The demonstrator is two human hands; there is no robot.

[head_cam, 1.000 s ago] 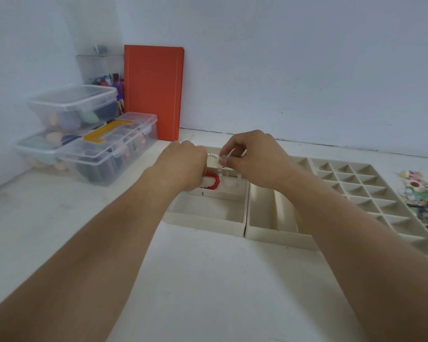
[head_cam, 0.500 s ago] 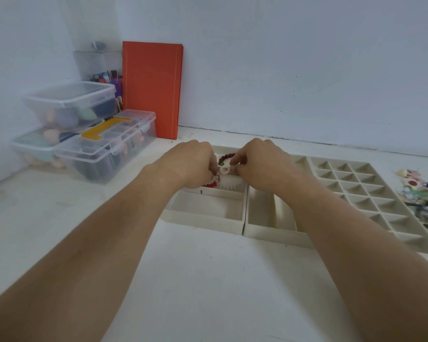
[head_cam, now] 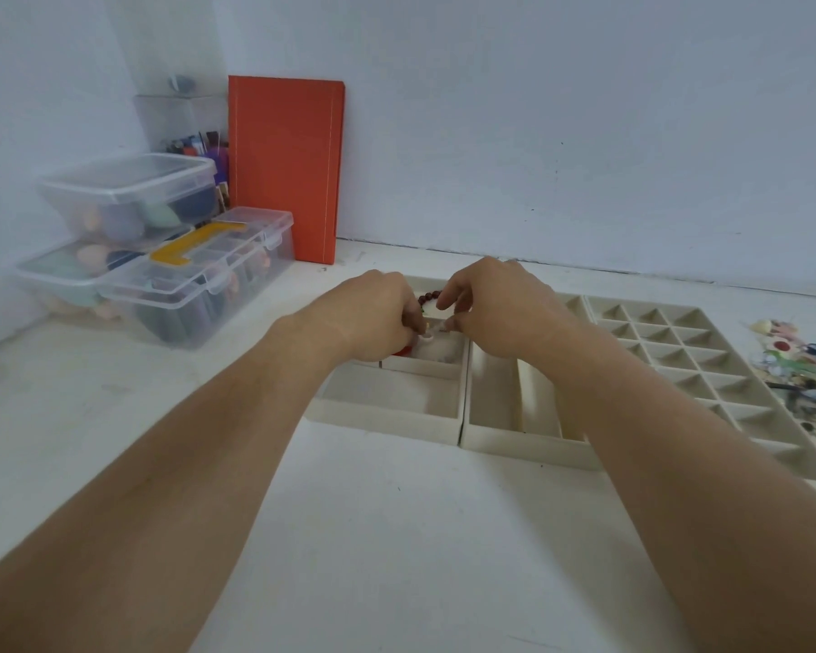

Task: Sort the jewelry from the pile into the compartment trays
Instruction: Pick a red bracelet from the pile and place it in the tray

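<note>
Both hands meet over the back of the left beige compartment tray (head_cam: 387, 419). My left hand (head_cam: 373, 322) and my right hand (head_cam: 500, 308) each pinch a white bead bracelet (head_cam: 432, 333) low over a middle compartment. A dark brown bead bracelet (head_cam: 428, 296) lies in the compartment behind the fingers. A bit of a red bracelet (head_cam: 402, 352) shows under my left hand. The jewelry pile (head_cam: 797, 365) lies at the far right of the table.
A narrow-slot tray (head_cam: 524, 440) and a grid tray (head_cam: 707, 369) of small cells stand right of the left tray. Clear plastic boxes (head_cam: 199, 271) are stacked at the back left beside an upright orange board (head_cam: 283, 167). The wall runs close behind.
Both hands have lowered the white bracelet from above the tray down into a compartment and drawn closer together. The brown bracelet behind them has come into sight.
</note>
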